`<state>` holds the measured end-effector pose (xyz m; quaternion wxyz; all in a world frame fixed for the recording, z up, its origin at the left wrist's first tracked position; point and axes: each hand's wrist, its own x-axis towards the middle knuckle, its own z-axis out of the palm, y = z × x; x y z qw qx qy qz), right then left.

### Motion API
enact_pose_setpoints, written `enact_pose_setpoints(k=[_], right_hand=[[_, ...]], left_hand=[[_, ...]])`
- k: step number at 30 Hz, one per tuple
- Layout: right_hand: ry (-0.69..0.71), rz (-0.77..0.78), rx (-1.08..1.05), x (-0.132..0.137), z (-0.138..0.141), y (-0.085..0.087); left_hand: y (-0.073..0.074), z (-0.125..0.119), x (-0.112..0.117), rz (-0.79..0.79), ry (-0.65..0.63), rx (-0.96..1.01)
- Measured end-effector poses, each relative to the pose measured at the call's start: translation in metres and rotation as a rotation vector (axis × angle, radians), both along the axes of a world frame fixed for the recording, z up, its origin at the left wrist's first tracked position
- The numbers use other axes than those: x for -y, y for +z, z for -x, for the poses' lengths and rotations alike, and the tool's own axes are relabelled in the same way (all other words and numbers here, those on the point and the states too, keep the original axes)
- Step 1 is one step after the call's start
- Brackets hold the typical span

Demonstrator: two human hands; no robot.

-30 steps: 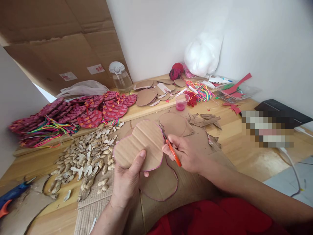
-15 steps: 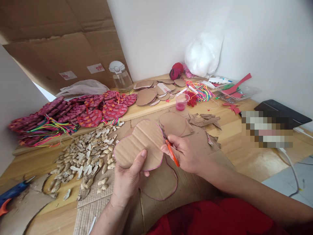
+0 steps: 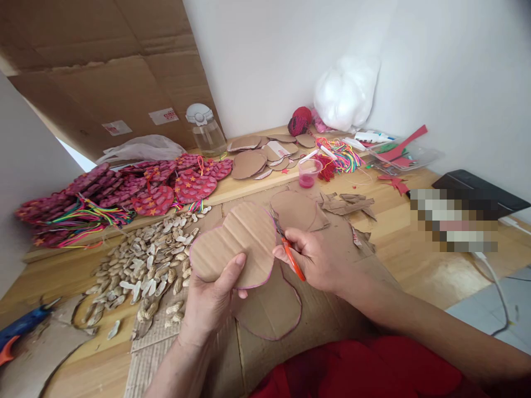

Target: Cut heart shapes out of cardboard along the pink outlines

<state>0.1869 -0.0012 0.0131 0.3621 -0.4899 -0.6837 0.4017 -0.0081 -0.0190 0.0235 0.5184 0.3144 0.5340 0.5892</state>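
The two-lobed cardboard piece (image 3: 234, 243) is up in front of you over the cardboard sheet (image 3: 227, 351), gripped near its lower edge by your left hand (image 3: 211, 301) with the thumb on its upper face, while your right hand (image 3: 315, 258) curls around the orange-handled scissors (image 3: 293, 258), blades at the piece's right edge. Beneath it lies a purple-edged shape (image 3: 269, 315); to your left, peanut shells (image 3: 145, 265) spread over the bench (image 3: 410, 271), with red decorated pieces (image 3: 153, 200) heaped beyond.
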Motion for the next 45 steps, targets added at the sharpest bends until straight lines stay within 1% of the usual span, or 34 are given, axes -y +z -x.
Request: enact_pose_setpoints(k=[4,10,14,17,19,22,25,29,34,36,39,43,45], right_hand=[[0.024,0.026,-0.041,0.000,-0.001,0.002],[0.032,0.038,-0.061,0.000,-0.001,0.009],[0.016,0.028,-0.017,0.001,-0.001,0.012],[0.005,0.001,0.013,0.001,-0.001,0.010],[0.030,0.035,-0.040,0.000,-0.001,0.007],[0.104,0.101,-0.163,-0.001,-0.001,0.007],[0.148,0.085,-0.176,-0.002,-0.001,0.010],[0.138,0.086,-0.170,-0.001,-0.002,0.010],[0.121,0.139,-0.272,0.000,0.000,0.001],[0.123,0.150,-0.281,0.000,0.001,0.000],[0.130,0.164,-0.285,0.000,0.001,0.004],[0.145,0.136,-0.240,0.001,0.001,0.011],[0.128,0.128,-0.231,0.001,0.002,0.011]], left_hand=[[0.005,-0.003,0.001,0.021,-0.007,-0.035],[0.005,-0.002,0.002,0.011,0.003,-0.057],[0.005,0.000,0.001,0.015,-0.006,-0.064],[0.005,0.001,0.001,-0.004,-0.025,-0.056],[0.005,0.001,0.000,-0.002,-0.017,-0.062],[0.005,0.000,0.000,0.011,0.002,-0.071],[0.005,-0.003,0.001,0.012,0.006,-0.068],[0.005,-0.005,0.002,0.025,0.021,-0.051],[0.007,-0.005,0.001,0.016,0.021,-0.047],[0.006,-0.004,0.000,0.022,0.014,-0.056],[0.004,-0.002,-0.001,0.047,0.003,-0.055],[-0.001,-0.001,-0.001,0.036,-0.002,-0.039],[-0.003,0.000,0.001,0.026,-0.009,-0.035]])
